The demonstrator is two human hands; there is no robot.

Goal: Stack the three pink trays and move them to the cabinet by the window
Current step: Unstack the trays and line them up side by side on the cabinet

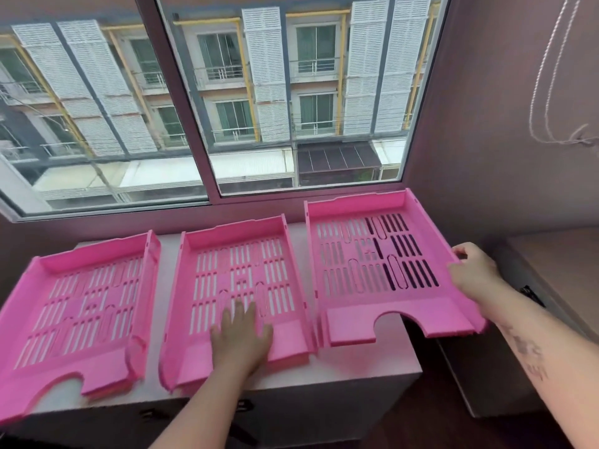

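Left tray (77, 306): pink slotted letter tray lying flat on the white cabinet top (350, 364), long axis running from the viewer toward the window (201, 102); its cut-out front edge faces the viewer and overhangs the cabinet's near edge.
Middle tray (240, 270): just beside the left tray, same orientation, closed back wall toward the window, open front toward the viewer; flat on the cabinet top.
Right tray (372, 264): just beside the middle one, long axis also toward the window, semicircular notch facing the viewer. Its right part hangs past the cabinet's right edge, dark space showing through the slots there; it looks tipped up on that side.
Left hand (241, 338): laid palm-down, fingers spread, flat on the front floor of the middle tray; pressing on it, not closed around anything.
Right hand (475, 270): fingers curled over the right side wall of the right tray near its front corner, gripping that wall.
Stacking: the three trays lie side by side in a row, none on another.
Setting: cabinet stands directly below the window; a looped cord (557, 92) hangs on the right wall.
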